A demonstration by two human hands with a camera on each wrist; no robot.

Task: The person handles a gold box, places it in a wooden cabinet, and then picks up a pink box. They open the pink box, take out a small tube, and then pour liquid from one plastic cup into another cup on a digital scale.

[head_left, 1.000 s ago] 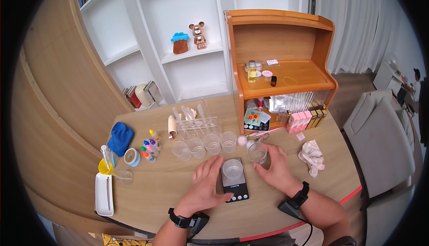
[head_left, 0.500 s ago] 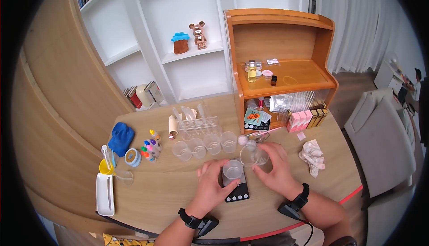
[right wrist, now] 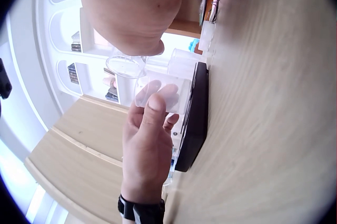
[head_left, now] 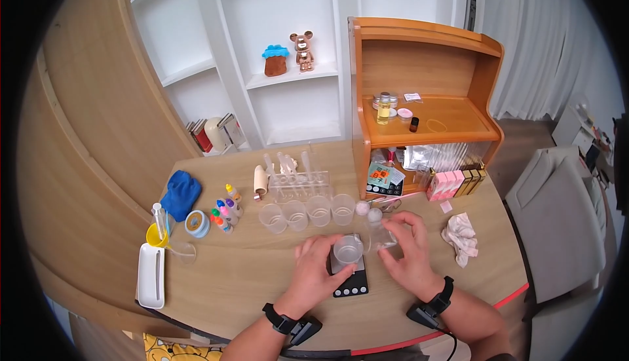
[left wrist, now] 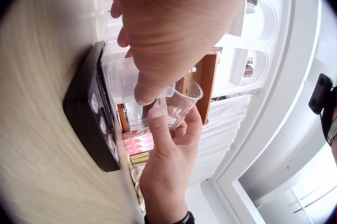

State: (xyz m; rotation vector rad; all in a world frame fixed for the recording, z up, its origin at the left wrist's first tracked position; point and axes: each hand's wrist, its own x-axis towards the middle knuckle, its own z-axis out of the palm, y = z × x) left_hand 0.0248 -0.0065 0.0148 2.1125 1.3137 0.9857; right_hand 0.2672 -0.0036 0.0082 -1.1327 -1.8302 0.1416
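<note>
A black digital scale [head_left: 351, 286] lies in front of me with a clear plastic cup [head_left: 348, 249] standing upright on it. My left hand [head_left: 313, 272] grips the cup's side between thumb and fingers. In my right hand [head_left: 409, 256] is a clear glass beaker [head_left: 381, 235] with printed marks, held by its side between thumb and fingers. It leans with its rim toward the cup, just right of it. The left wrist view shows the beaker [left wrist: 181, 100] raised beside the cup [left wrist: 122, 79], its rim higher than the cup's.
Several plastic cups [head_left: 319, 211] line up behind the scale, before a test tube rack [head_left: 301, 187]. Colored dropper bottles [head_left: 225, 211], a blue cloth [head_left: 181, 195] and a white tray [head_left: 151, 276] are at left. A crumpled cloth [head_left: 461, 238] lies right, near a wooden shelf unit [head_left: 426, 73].
My left hand has gone from hovering around the scale to gripping the cup. My right hand has brought the beaker closer to the cup and tipped it. The head view has shifted slightly.
</note>
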